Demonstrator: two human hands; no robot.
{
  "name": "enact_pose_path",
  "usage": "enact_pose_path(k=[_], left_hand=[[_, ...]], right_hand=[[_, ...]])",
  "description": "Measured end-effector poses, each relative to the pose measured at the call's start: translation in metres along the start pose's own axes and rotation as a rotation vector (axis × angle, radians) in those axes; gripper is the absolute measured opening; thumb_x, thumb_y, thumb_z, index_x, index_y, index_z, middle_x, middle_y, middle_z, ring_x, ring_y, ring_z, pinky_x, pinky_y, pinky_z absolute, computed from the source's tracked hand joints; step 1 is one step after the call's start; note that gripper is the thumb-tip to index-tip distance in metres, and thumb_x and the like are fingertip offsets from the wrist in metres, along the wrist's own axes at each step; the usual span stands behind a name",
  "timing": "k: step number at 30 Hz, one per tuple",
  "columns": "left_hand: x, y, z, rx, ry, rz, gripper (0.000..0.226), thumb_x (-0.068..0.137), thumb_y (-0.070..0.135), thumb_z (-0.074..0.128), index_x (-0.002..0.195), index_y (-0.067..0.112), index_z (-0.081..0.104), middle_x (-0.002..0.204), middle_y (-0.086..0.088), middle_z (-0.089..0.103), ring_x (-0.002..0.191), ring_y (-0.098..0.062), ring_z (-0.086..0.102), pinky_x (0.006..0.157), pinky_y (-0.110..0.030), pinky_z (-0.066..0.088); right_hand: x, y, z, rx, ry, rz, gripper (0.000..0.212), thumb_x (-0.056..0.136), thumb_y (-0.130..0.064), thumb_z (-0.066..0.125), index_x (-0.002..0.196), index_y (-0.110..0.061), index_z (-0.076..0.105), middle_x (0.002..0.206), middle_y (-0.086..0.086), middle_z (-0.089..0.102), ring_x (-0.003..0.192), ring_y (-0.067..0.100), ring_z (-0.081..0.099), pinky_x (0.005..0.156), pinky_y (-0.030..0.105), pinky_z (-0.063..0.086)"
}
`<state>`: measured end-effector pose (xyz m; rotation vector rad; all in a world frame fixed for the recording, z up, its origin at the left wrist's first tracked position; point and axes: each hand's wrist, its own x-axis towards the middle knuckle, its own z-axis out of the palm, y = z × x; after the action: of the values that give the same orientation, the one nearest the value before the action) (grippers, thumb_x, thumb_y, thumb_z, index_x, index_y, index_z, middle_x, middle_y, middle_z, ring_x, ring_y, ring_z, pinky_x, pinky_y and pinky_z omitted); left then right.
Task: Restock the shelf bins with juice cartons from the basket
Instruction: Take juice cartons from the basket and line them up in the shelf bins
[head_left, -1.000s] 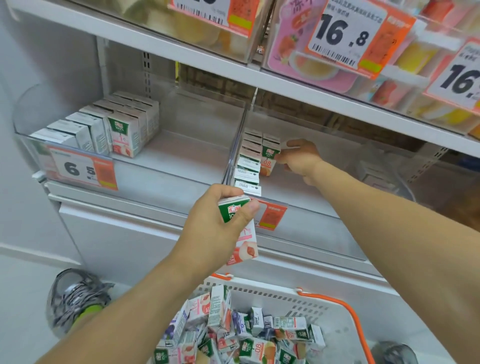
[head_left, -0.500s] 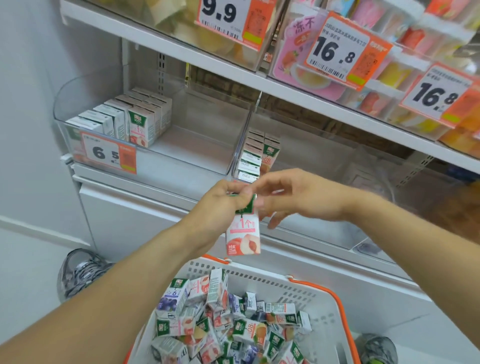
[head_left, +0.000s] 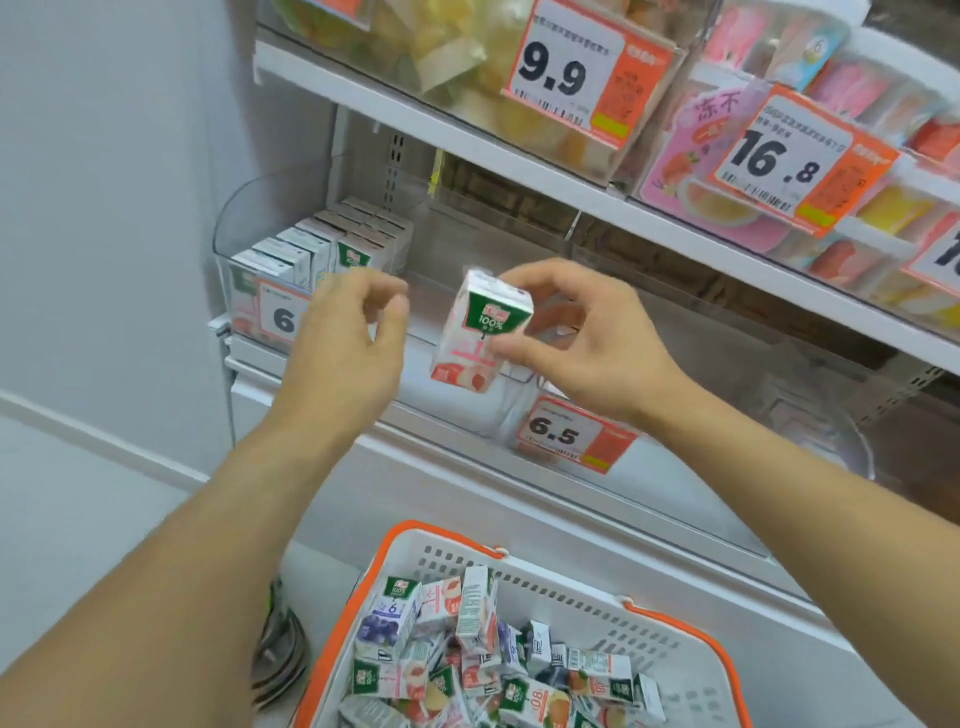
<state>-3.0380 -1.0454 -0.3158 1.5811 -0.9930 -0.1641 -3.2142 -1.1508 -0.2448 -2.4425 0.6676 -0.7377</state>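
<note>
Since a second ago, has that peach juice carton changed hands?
Yes. The peach carton passed from the left hand to the right hand, now above the 6.5 price tag.

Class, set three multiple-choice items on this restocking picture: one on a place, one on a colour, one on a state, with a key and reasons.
1. Where is the basket? A on the upper shelf; B below the hands; C inside a bin.
2. What colour is the basket's rim? A orange; B blue; C black.
3. Which hand holds the peach juice carton? A left; B right; C neither.

Key: 1 B, it sits low, under the forearms. 2 A, orange edging runs round it. 3 B, the right hand pinches it; the left hand holds nothing.
</note>
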Motion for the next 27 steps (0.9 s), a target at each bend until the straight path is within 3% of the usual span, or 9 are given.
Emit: enact_pose_path(k=[2, 4, 7, 10, 13, 16, 22, 24, 27], left_hand=[[0.014, -0.018, -0.009, 0.162, 0.109, 0.030, 0.020, 0.093, 0.017, 0.060, 0.114, 0.019, 0.064, 0.117, -0.005, 0.055, 0.106, -0.024, 0.055, 0.093, -0.038, 0.047], [0.023, -0.033, -0.010, 0.272, 0.145, 0.027, 0.029, 0.088, 0.013, 0.066, 0.117, 0.016, 0.064, 0.119, -0.011, 0.051, 0.111, -0.030, 0.051, 0.094, -0.046, 0.047], [0.026, -0.053, -0.005, 0.280, 0.175, -0.038, 0.035, 0.082, 0.015, 0.075, 0.116, 0.016, 0.066, 0.124, -0.011, 0.048, 0.115, -0.032, 0.046, 0.100, -0.033, 0.037], [0.026, -0.065, 0.003, 0.281, 0.222, -0.060, 0.036, 0.078, 0.018, 0.080, 0.112, 0.017, 0.067, 0.126, -0.006, 0.046, 0.116, -0.030, 0.044, 0.093, -0.023, 0.026], [0.028, -0.072, 0.002, 0.298, 0.233, -0.001, 0.036, 0.076, 0.021, 0.082, 0.109, 0.017, 0.067, 0.124, -0.006, 0.048, 0.112, -0.030, 0.047, 0.098, -0.035, 0.037], [0.028, -0.076, -0.001, 0.317, 0.231, 0.052, 0.038, 0.075, 0.022, 0.084, 0.109, 0.016, 0.068, 0.122, -0.009, 0.050, 0.107, -0.032, 0.049, 0.097, -0.049, 0.042], [0.026, -0.078, -0.003, 0.283, 0.217, 0.059, 0.040, 0.075, 0.021, 0.084, 0.111, 0.015, 0.069, 0.123, -0.009, 0.050, 0.108, -0.030, 0.049, 0.096, -0.049, 0.043], [0.026, -0.077, -0.003, 0.276, 0.218, 0.057, 0.040, 0.074, 0.020, 0.084, 0.111, 0.016, 0.069, 0.124, -0.009, 0.050, 0.109, -0.031, 0.049, 0.096, -0.048, 0.042], [0.022, -0.073, -0.003, 0.298, 0.202, 0.061, 0.041, 0.078, 0.022, 0.081, 0.116, 0.017, 0.068, 0.127, -0.008, 0.049, 0.111, -0.030, 0.049, 0.096, -0.044, 0.043]], right_hand=[[0.021, 0.000, 0.018, -0.002, 0.148, -0.074, 0.038, 0.080, -0.022, 0.081, 0.115, -0.020, 0.066, 0.102, -0.007, 0.071, 0.083, 0.009, 0.068, 0.075, 0.027, 0.058], [0.046, 0.002, 0.040, -0.024, 0.204, -0.090, 0.040, 0.082, -0.023, 0.078, 0.119, -0.019, 0.064, 0.104, -0.004, 0.071, 0.085, 0.012, 0.068, 0.077, 0.036, 0.058], [0.088, 0.007, 0.073, -0.084, 0.192, -0.049, 0.039, 0.082, -0.022, 0.077, 0.119, -0.019, 0.064, 0.106, -0.005, 0.070, 0.088, 0.012, 0.065, 0.083, 0.039, 0.055], [0.128, 0.013, 0.102, -0.102, 0.146, 0.039, 0.037, 0.078, -0.019, 0.077, 0.114, -0.020, 0.069, 0.105, -0.007, 0.071, 0.096, 0.009, 0.064, 0.091, 0.033, 0.052], [0.161, 0.019, 0.127, -0.113, 0.111, 0.169, 0.033, 0.074, -0.018, 0.078, 0.106, -0.024, 0.073, 0.092, -0.009, 0.070, 0.089, 0.010, 0.065, 0.085, 0.027, 0.053], [0.179, 0.029, 0.147, -0.114, 0.083, 0.278, 0.035, 0.070, -0.017, 0.081, 0.104, -0.023, 0.075, 0.094, -0.004, 0.071, 0.093, 0.014, 0.068, 0.084, 0.028, 0.055], [0.181, 0.042, 0.162, -0.131, 0.083, 0.355, 0.044, 0.066, -0.028, 0.088, 0.102, -0.017, 0.066, 0.085, -0.006, 0.063, 0.086, 0.016, 0.063, 0.072, 0.027, 0.050], [0.177, 0.036, 0.154, -0.138, 0.077, 0.348, 0.048, 0.069, -0.032, 0.086, 0.108, -0.014, 0.065, 0.094, -0.002, 0.065, 0.091, 0.016, 0.063, 0.078, 0.028, 0.051], [0.152, 0.019, 0.126, -0.127, 0.155, 0.243, 0.031, 0.076, -0.023, 0.078, 0.105, -0.016, 0.067, 0.087, -0.005, 0.066, 0.085, 0.010, 0.063, 0.082, 0.025, 0.052]])
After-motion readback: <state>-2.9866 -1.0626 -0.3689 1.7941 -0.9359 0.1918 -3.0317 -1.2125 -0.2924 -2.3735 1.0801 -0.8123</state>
